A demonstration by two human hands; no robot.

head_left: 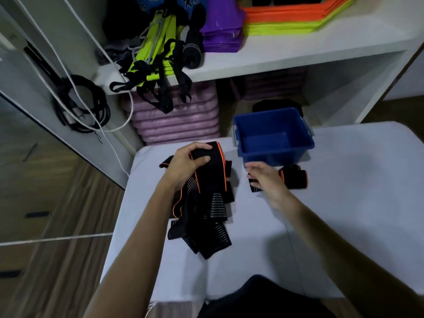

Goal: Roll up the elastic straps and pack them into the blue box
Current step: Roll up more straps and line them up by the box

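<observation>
1. The elastic straps are lying in a loose black heap on the left part of the white tabletop, with orange edging and bands of thin pale stripes showing.
2. 1 strap end is being lifted above the heap, draping down from the left hand onto the pile.
3. A rolled strap, black with an orange rim, is sitting on the tabletop just in front of the blue box.
4. The blue box is standing open at the far edge of the tabletop, with nothing visible inside it.
5. The left hand's grip is closing around the raised strap, thumb on top and fingers curled beneath.
6. The right hand is reaching palm down between the heap and the rolled strap; it is blurred, and its fingers are lying over a small dark strap piece, so I cannot tell whether its grip is holding it.
7. Both forearms are stretching in from the bottom edge.
8. Behind, a white shelf is carrying purple, orange and yellow-green items, and purple mats are stacked beneath.
</observation>
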